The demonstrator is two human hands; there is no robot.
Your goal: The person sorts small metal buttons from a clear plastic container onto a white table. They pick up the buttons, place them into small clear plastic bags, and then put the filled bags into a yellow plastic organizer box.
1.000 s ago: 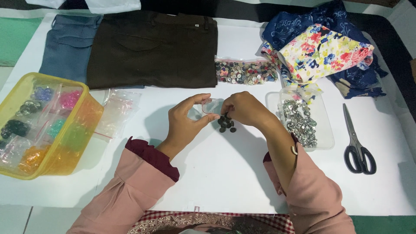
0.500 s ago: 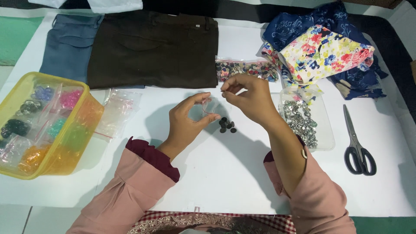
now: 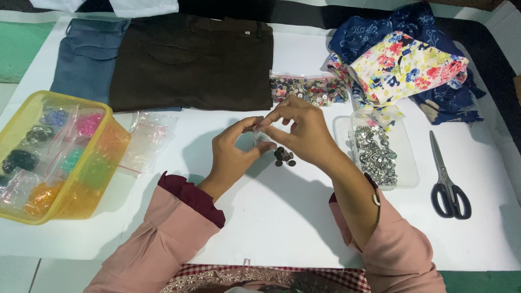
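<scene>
My left hand and my right hand meet above the middle of the white table. Between their fingertips they pinch a small clear plastic bag. It is see-through, and its contents cannot be made out. Just below the fingers, a small pile of dark round buttons lies loose on the table. Both sleeves are pink, and the left one has a dark red cuff.
A yellow box of bagged coloured buttons stands at the left, with empty clear bags beside it. Folded brown trousers and blue jeans lie behind. To the right are a bag of mixed buttons, floral fabric, a clear tray of silver buttons and black scissors.
Half a second ago my right hand had lifted away towards the back. It has come down again and rejoined my left hand at the small bag.
</scene>
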